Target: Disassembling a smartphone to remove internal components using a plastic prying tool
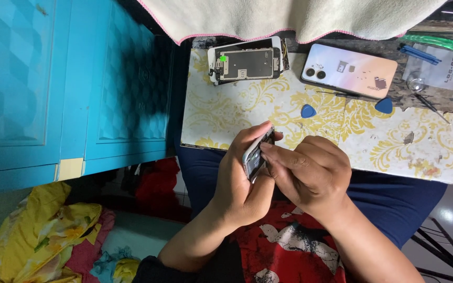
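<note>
Both hands meet above the lap at the table's near edge. Left hand (239,181) clasps a small silver-edged opened phone body (255,157), long axis tilting up and away, open side facing right. Right hand (308,173) presses curled fingertips into it. Beyond, on the yellow-patterned table (226,118), lie a detached screen assembly (247,64) and a pinkish phone (349,71).

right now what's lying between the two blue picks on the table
Nothing: between the left blue pick and the right blue pick the head view shows only bare yellow-patterned table cover.

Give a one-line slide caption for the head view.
Left hand grips an opened phone while right hand touches it.
</note>
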